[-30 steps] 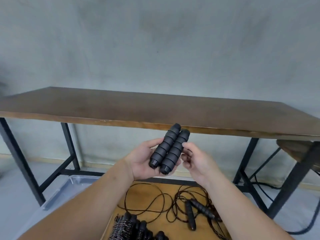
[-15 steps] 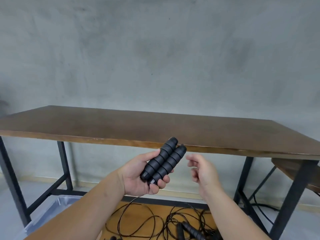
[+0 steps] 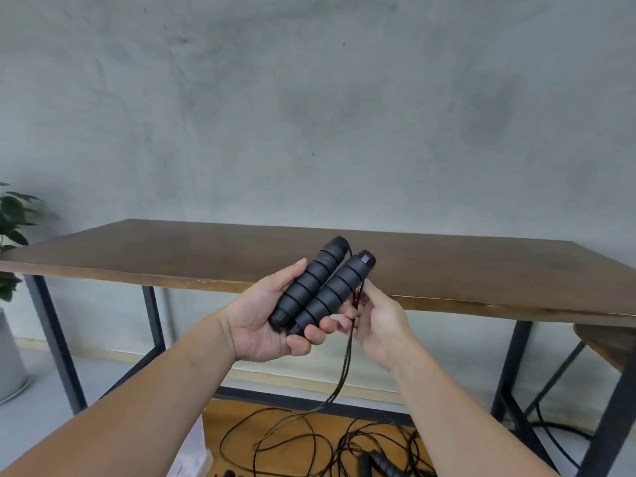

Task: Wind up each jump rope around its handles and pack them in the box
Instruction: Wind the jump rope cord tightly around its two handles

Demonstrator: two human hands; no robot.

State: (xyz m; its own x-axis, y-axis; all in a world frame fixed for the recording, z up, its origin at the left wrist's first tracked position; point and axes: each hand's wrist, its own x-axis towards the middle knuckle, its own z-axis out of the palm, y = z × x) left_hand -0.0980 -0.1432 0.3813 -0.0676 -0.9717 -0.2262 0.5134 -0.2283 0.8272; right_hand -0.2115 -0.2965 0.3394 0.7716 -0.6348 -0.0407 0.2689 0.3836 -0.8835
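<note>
- Our left hand [image 3: 272,321] grips both handles [image 3: 320,287] together.
- Right hand [image 3: 375,318] fingers pinch the cord [image 3: 347,352]; winding not started.
- More ropes [image 3: 361,449] loose below, boxing pending.

Both forearms extended forward, bare. Left hand [image 3: 265,318] palm up, fingers curled round two handles [image 3: 321,285]. Right hand [image 3: 380,321] just beside, fingertips pinching cord [image 3: 346,366] below handles.
</note>
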